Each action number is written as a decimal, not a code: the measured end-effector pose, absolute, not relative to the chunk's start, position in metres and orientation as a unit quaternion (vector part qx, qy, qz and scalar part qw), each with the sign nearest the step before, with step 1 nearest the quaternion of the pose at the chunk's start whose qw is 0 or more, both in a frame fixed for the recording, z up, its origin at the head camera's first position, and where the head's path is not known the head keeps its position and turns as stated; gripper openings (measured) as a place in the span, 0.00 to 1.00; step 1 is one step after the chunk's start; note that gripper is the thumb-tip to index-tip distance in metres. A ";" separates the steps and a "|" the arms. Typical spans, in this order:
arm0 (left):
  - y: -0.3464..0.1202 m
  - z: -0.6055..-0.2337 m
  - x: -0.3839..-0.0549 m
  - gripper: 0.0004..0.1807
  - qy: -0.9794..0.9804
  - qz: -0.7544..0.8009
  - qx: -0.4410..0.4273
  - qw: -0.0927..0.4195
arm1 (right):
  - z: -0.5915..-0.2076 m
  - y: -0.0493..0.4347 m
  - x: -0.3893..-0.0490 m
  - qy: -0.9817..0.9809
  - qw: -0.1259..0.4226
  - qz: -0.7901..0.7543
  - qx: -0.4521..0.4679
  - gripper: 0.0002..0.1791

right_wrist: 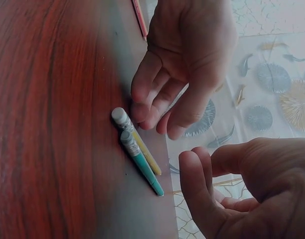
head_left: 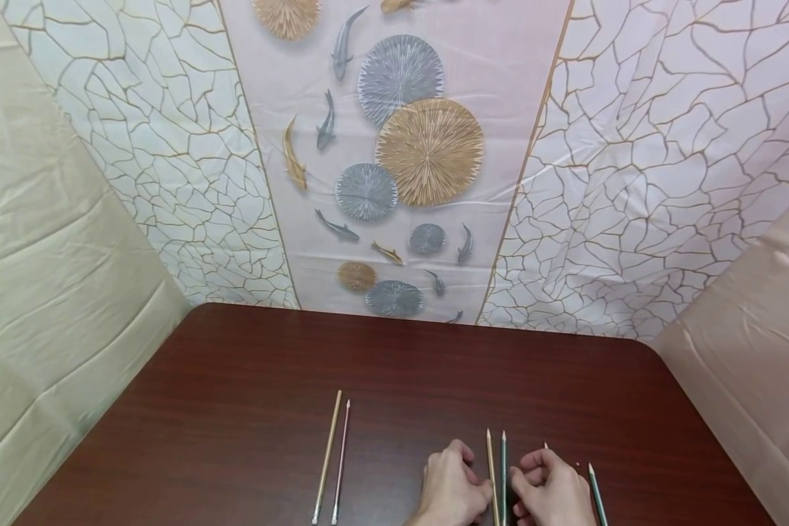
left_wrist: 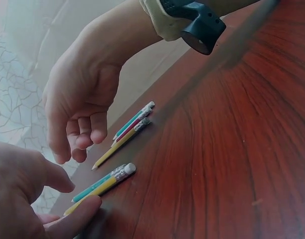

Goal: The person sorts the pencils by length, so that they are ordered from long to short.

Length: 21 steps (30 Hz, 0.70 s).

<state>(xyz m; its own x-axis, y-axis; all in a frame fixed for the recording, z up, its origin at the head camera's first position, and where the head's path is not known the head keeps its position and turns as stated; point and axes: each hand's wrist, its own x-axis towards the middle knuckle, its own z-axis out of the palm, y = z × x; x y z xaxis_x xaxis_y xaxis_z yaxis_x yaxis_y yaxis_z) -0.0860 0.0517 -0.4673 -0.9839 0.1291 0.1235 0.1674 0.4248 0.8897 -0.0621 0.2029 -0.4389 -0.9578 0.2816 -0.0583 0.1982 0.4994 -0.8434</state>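
Both left hand (head_left: 452, 486) and right hand (head_left: 555, 491), relaxed and empty, flanked the yellow pencil (head_left: 491, 458) and teal pencil (head_left: 503, 460) at lower right, where gentle, even nudges seemed best.

In the left wrist view, the person's right hand (left_wrist: 85, 94) was bare, with rounded fingertips and creases across the wrist. Just behind it sat a beige fabric band (left_wrist: 162, 22), its edge softly rounded; whether it was a sleeve cuff or a separate wristband could not be told. Against that lay a dark wrist camera mount (left_wrist: 202, 27), black to bluish, with a short angled body, a thick cylindrical end, a round opening and small dark dots on its side. The left hand (right_wrist: 192, 55) was bare too, with rounded fingertips and fine wrist creases.
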 end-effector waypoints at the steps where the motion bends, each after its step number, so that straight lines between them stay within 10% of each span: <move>1: 0.052 -0.468 -0.086 0.18 -0.848 -0.522 -0.088 0.022 | -0.439 0.203 -0.062 -0.864 0.043 0.481 -0.140 0.09; 21: 0.060 -0.470 -0.089 0.19 -0.861 -0.499 -0.089 0.040 | -0.440 0.202 -0.062 -0.872 0.046 0.465 -0.145 0.08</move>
<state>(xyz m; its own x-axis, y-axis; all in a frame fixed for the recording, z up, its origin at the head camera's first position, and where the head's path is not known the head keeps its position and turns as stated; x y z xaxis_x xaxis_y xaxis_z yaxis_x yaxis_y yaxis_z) -0.0891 0.0602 -0.4704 -0.9810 0.1129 0.1579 0.1932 0.4866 0.8520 -0.0622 0.2019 -0.4398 -0.9540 0.2949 -0.0543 0.2096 0.5263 -0.8241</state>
